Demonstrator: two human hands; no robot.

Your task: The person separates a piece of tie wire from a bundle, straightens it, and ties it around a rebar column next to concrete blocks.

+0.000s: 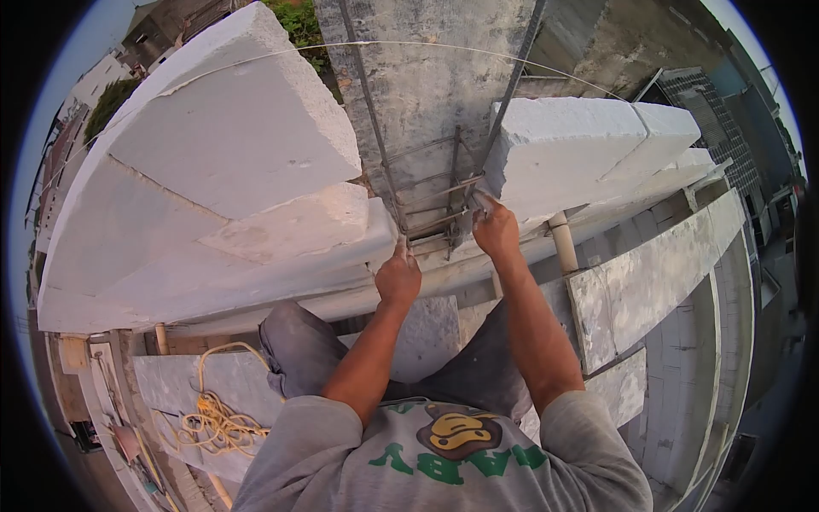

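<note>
Between two white block wall sections, upright steel rebars and square rebar ties form a cage in a gap. My left hand is at the gap's lower left corner, fingers closed and pointing up at the cage. Whatever it may hold is too small to make out. On the right side of the cage, my right hand is closed next to a rebar and the end of the right wall. Its pale, dusty fingertips hide what lies between them. The left wall stands beside my left hand.
A grey board stands behind the cage. A thin string crosses above the walls. Yellow rope lies coiled on a plank at lower left. More planks and a pole are at right, with a drop beyond.
</note>
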